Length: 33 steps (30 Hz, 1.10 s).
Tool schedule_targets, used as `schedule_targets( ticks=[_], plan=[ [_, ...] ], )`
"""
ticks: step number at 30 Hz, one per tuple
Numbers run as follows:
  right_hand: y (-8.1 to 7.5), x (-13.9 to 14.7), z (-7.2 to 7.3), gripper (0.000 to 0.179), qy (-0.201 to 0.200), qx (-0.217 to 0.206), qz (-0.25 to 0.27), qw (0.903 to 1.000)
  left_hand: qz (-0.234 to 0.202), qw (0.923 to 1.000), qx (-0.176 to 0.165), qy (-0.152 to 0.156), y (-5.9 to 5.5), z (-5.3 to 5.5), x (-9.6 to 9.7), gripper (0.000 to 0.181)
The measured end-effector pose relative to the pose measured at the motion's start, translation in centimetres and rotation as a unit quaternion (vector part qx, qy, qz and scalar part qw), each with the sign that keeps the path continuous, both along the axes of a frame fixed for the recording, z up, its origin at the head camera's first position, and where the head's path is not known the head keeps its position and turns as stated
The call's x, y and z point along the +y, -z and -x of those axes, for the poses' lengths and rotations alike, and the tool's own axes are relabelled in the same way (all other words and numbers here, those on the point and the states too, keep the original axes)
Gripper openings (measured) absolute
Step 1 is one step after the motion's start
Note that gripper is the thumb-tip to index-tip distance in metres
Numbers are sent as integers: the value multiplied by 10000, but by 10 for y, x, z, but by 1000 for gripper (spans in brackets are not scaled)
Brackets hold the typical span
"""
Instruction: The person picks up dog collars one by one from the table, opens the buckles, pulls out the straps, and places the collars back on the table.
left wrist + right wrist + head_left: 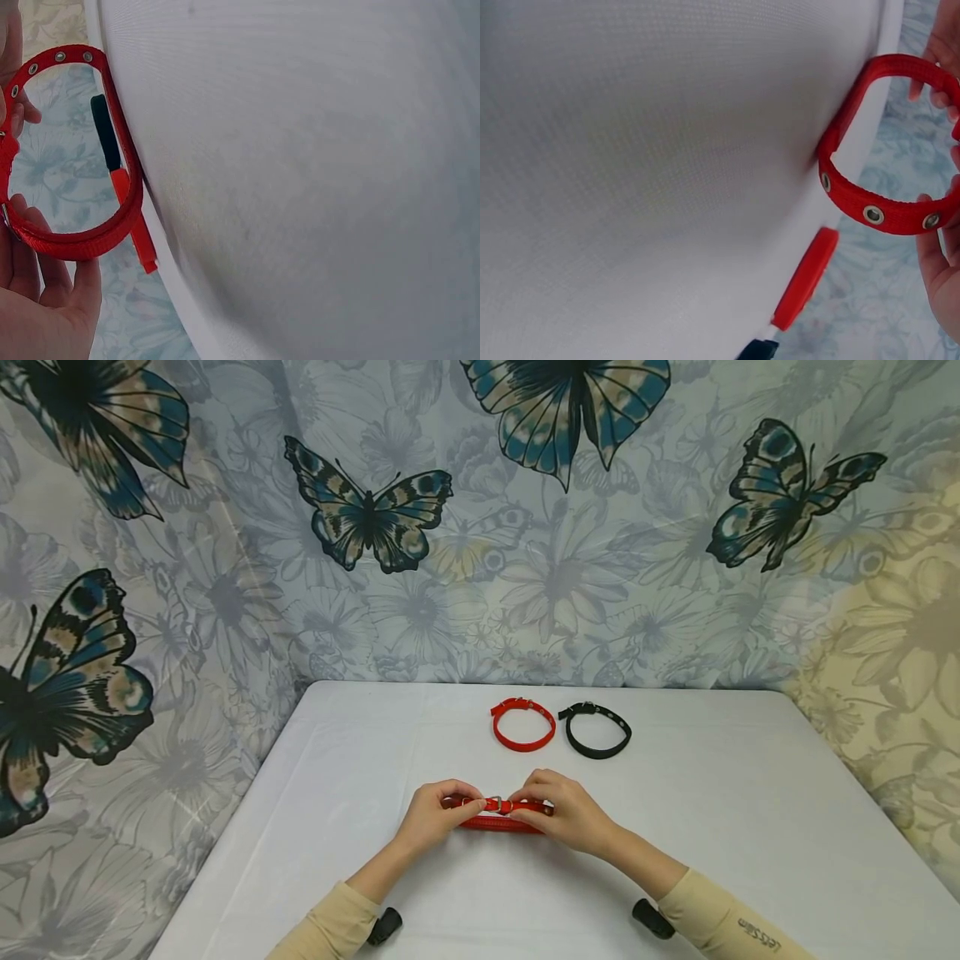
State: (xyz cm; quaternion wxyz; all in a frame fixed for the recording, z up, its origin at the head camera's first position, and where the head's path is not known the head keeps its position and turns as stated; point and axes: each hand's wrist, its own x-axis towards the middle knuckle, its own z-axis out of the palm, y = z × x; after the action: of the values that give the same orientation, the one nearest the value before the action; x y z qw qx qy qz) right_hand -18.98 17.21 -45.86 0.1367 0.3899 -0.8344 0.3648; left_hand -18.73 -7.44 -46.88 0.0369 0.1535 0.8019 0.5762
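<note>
A red buckled collar stands on edge as a loop on the white table, between both hands. My left hand pinches its upper band to the left of the metal buckle. On the buckle's other side my right hand grips the band between thumb and fingers. In the left wrist view the collar forms a full loop, its lower side touching the table. Metal eyelets line part of the strap in the right wrist view. The fingers cover part of the band.
Farther back on the white table lie a second red collar and a black collar, side by side and fastened into loops. Small black objects show beside both forearms. Butterfly-patterned cloth hangs behind the table.
</note>
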Motion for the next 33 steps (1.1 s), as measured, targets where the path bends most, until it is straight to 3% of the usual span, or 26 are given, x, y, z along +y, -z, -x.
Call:
schedule_targets(
  ticks=[11,18,22,26,33],
  plan=[
    [0,1,-2,14,98,5,-146,9998,68,9999,-79,-49,-2,-2,2,8],
    [1,3,-3,17,77,9,-152,9999,77,10000,4,-51,-35,-16,4,6],
    [1,4,-4,18,82,2,-205,9998,68,9999,57,-61,-39,-19,4,6],
    [1,6,-4,19,88,161,-275,9995,117,9999,25,-118,-32,-15,4,5],
    [2,9,-3,23,-4,591,-380,9975,66,9999,62,-83,-1,0,1,6]
  ],
)
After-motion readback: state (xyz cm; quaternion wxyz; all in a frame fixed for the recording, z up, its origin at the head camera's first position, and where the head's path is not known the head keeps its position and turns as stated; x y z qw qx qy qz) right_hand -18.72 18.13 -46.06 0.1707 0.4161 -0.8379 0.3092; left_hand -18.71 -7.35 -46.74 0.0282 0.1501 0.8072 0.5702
